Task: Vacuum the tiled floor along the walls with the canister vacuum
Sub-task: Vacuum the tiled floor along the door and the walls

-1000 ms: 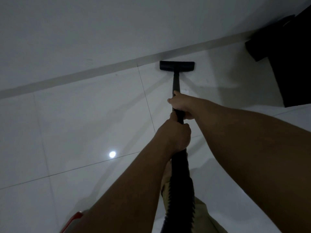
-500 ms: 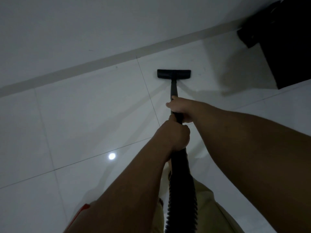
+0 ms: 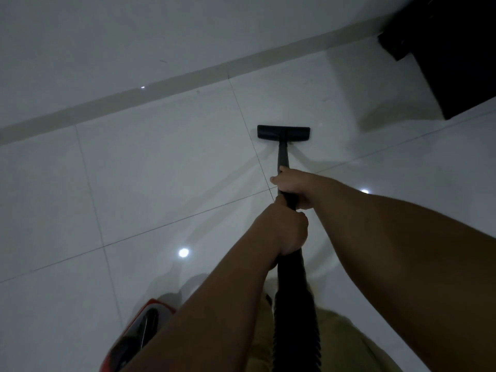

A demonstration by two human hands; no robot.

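Observation:
A black floor nozzle (image 3: 283,133) lies flat on the glossy white tiled floor (image 3: 161,170), about one tile's depth from the wall's skirting strip (image 3: 188,79). Its black wand (image 3: 284,155) runs back toward me and joins a ribbed black hose (image 3: 295,318). My right hand (image 3: 291,186) grips the wand farther forward. My left hand (image 3: 284,229) is closed around it just behind, where the hose begins. The red and black canister vacuum (image 3: 139,336) sits on the floor at my lower left, partly hidden by my left forearm.
A dark piece of furniture (image 3: 451,57) stands against the wall at the upper right and casts a shadow on the tiles. The white wall (image 3: 134,36) fills the top of the view. Ceiling lights reflect off the floor.
The nozzle has been pulled back from the skirting toward me. The canister vacuum has come into view at the lower left.

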